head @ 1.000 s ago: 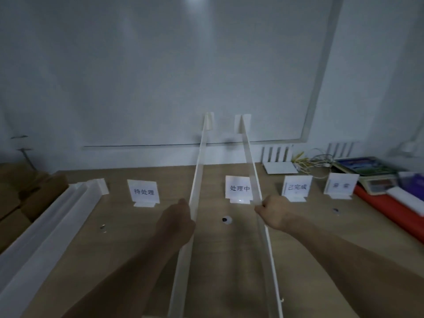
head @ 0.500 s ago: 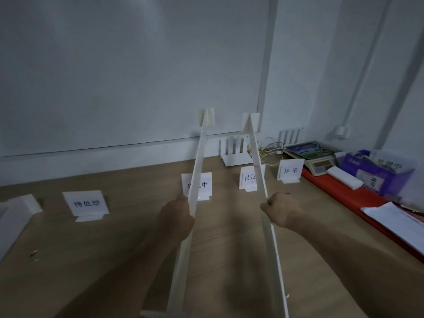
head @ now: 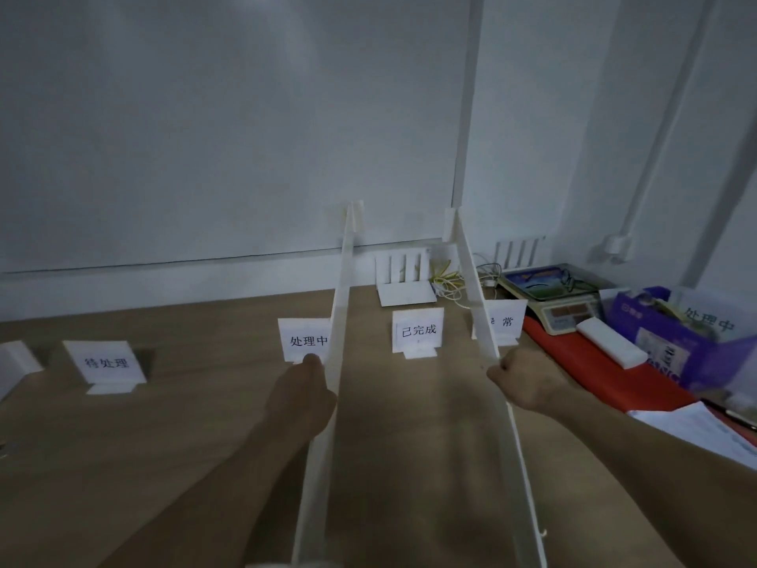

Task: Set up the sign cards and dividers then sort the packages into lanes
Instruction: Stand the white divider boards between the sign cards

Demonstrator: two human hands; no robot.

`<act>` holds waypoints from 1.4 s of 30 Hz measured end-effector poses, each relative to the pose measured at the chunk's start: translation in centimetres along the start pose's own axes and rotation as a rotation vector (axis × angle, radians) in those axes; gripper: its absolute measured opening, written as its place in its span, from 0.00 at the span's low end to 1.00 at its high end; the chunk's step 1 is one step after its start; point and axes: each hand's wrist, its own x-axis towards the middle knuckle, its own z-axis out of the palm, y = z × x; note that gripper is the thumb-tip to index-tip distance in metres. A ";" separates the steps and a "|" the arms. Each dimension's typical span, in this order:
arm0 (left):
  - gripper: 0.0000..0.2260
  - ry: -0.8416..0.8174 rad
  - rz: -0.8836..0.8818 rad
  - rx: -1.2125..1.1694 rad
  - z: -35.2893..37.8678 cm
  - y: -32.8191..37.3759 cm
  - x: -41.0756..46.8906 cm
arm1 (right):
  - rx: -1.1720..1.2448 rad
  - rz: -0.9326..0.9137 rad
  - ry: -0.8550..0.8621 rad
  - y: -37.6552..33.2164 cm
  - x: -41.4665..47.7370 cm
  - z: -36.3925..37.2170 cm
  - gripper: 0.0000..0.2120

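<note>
**Dividers shifted one lane to the right, not yet set down**

Both grips are closed. My left hand (head: pixel 301 397) holds the left divider (head: pixel 342 280) and my right hand (head: pixel 522 381) the right divider (head: pixel 471 280), far ends lifted above the worktop (head: pixel 164 444). A second ago they flanked the 处理中 card (head: pixel 305 340); now they flank the 已完成 card (head: pixel 418 330) at 12 o'clock. The scale (head: pixel 553 297) and purple box (head: pixel 672 338) crowd 2 o'clock.

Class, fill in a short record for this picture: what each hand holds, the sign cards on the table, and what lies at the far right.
Left hand: grips the left divider, a long white strip
Right hand: grips the right divider
Sign cards: four stand in a row on the table
Seen between the dividers: third sign card from the left
Far right: scale, purple box
</note>
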 end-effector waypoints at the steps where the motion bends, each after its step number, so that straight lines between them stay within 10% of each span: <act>1: 0.08 0.005 -0.008 -0.007 0.5 1.1 0.0 | -0.024 -0.014 0.001 1.3 0.4 -0.8 0.19; 42: 0.06 -0.030 -0.040 -0.085 19.8 29.7 -1.6 | 0.075 -0.029 -0.209 34.6 10.4 -4.9 0.11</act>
